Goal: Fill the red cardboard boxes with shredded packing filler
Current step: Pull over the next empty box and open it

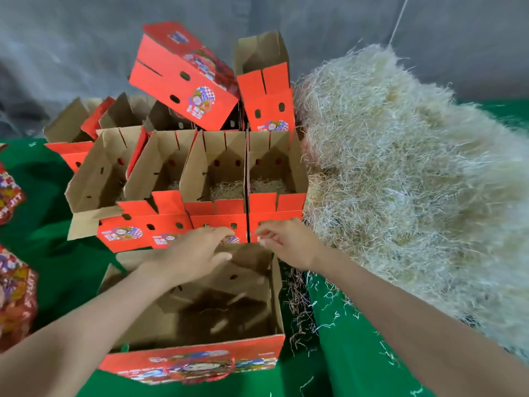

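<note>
Red open cardboard box [197, 361]: left hand [197, 250] lies flat-fingered on its far rim; right hand [286, 243] curls at the far corner, grip unclear.

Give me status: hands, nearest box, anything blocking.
Left hand, right hand at far rim of nearest red box, no filler held. Box nearly empty. Shredded filler pile right, nothing blocking.

The head view looks forward and down, close over the nearest red box [200, 359], toward the grey backdrop [86, 38].
</note>
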